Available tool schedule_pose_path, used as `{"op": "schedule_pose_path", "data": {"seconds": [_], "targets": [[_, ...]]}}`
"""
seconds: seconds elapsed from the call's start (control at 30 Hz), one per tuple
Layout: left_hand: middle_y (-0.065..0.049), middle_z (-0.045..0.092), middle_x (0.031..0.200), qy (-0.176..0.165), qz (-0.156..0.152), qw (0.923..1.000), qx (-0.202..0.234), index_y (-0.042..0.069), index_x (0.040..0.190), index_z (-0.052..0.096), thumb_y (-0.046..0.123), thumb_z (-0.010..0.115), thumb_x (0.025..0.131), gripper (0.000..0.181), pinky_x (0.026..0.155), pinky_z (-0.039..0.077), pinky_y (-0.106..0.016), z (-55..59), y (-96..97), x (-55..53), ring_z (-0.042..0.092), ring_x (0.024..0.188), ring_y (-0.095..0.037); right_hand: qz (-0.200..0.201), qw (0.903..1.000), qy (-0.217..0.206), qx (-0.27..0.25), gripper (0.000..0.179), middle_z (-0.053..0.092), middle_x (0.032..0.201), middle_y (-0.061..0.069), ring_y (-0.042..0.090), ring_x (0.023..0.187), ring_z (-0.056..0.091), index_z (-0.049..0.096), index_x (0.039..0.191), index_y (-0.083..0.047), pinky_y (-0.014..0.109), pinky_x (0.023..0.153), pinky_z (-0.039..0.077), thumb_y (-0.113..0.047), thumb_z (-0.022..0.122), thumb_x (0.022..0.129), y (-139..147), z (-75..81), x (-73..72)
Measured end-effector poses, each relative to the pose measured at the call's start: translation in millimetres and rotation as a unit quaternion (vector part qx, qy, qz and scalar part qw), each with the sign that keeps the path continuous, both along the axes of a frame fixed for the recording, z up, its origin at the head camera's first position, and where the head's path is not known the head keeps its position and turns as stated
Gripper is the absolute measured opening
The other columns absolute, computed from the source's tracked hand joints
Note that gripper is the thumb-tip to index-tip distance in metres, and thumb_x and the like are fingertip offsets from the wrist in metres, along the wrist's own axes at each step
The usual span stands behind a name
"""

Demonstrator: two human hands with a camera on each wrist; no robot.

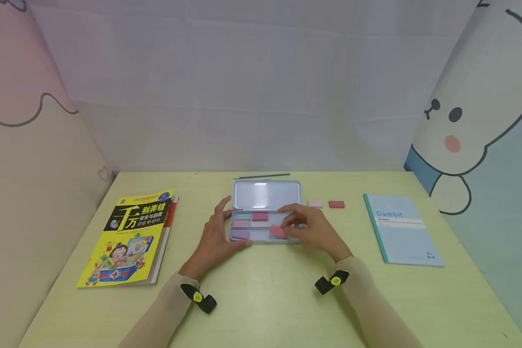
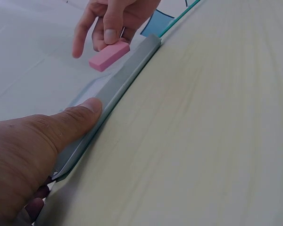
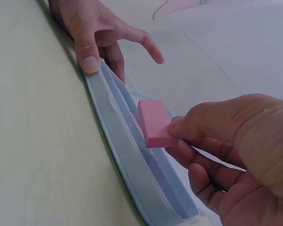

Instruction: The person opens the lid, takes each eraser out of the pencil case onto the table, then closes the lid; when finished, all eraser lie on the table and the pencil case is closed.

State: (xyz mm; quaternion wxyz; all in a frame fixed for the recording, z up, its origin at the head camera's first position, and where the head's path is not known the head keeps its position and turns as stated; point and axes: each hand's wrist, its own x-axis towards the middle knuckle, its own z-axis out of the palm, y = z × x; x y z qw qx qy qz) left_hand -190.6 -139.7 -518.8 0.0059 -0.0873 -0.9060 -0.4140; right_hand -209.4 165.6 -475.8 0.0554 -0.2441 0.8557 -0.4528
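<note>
Pink and pinched by the right hand [image 1: 315, 230], the eraser [image 1: 277, 232] hangs over the open case [image 1: 259, 235], head view; left wrist: the left hand [image 2: 33, 148] clasps the case's edge, fingers seemingly curled behind. Right wrist: eraser between thumb and fingertips.

- The left arm [image 1: 158, 311] is slanting inward from the lower left, a beige sleeve [image 1: 174, 292] covering it down to the wrist.
- The left hand [image 1: 217, 234] is holding its fingers spread away from the left thumb [image 2: 78, 121], the index finger [image 3: 144, 41] standing out from the others.
- The right arm [image 1: 376, 304] is slanting inward from the lower right, also sleeved to the wrist.
- The right hand [image 1: 315, 229] is pinching between the right thumb [image 3: 203, 117] and fingers.
- Both hands are facing each other, not touching.
</note>
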Motion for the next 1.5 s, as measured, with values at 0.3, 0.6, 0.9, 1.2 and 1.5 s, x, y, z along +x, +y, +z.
{"op": "schedule_pose_path", "data": {"seconds": [0.3,0.6,0.9,1.2,1.5], "targets": [[-0.011,0.058,0.159,0.013,-0.003,0.9999,0.007,0.035,0.17,0.01,0.038,0.098,0.075,0.13,0.124,0.034,-0.066,-0.4,-0.6,0.1,0.051,0.145,-0.039,-0.056,0.9951,-0.072,-0.038,0.049,0.082,0.111,0.008,0.019,0.104,0.075,0.064,0.144,-0.012,0.023,0.085,0.058,-0.009,0.078,0.097,38,3.5,-14.9],[-0.009,0.06,0.158,0.014,-0.001,0.9998,0.011,0.036,0.17,0.011,0.039,0.099,0.075,0.13,0.121,0.037,-0.065,-3.2,-0.8,-1.1,0.052,0.144,-0.038,-0.118,0.9872,-0.102,-0.033,0.049,0.082,0.121,0.012,0.014,0.108,0.075,0.059,0.148,-0.011,0.021,0.088,0.056,-0.012,0.073,0.101,69,1.2,-24.7],[-0.009,0.059,0.159,0.012,-0.002,0.9999,0.009,0.035,0.17,0.011,0.039,0.098,0.075,0.129,0.12,0.038,-0.065,-3.8,-1.8,-0.9,0.052,0.143,-0.038,-0.133,0.9871,-0.086,-0.023,0.042,0.079,0.124,0.019,0.027,0.118,0.074,0.059,0.144,-0.004,0.016,0.088,0.051,-0.004,0.067,0.103,79,-8.0,-27.1],[-0.009,0.06,0.158,0.014,-0.005,0.9999,0.006,0.034,0.17,0.011,0.039,0.098,0.075,0.129,0.121,0.037,-0.065,-2.6,-0.7,-0.5,0.053,0.143,-0.038,-0.187,0.9819,-0.031,-0.002,0.034,0.08,0.123,0.019,0.032,0.118,0.074,0.065,0.136,-0.004,0.01,0.091,0.048,-0.001,0.066,0.102,79,-21.1,-28.8],[-0.01,0.058,0.159,0.009,-0.002,1.0,0.003,0.035,0.17,0.01,0.04,0.098,0.076,0.129,0.12,0.039,-0.066,-2.7,-0.6,-0.7,0.052,0.143,-0.039,-0.195,0.9808,-0.015,0.006,0.029,0.079,0.125,0.019,0.037,0.121,0.073,0.065,0.133,-0.006,0.052,0.11,0.051,-0.004,0.065,0.104,76,-25.8,-29.5]]}}
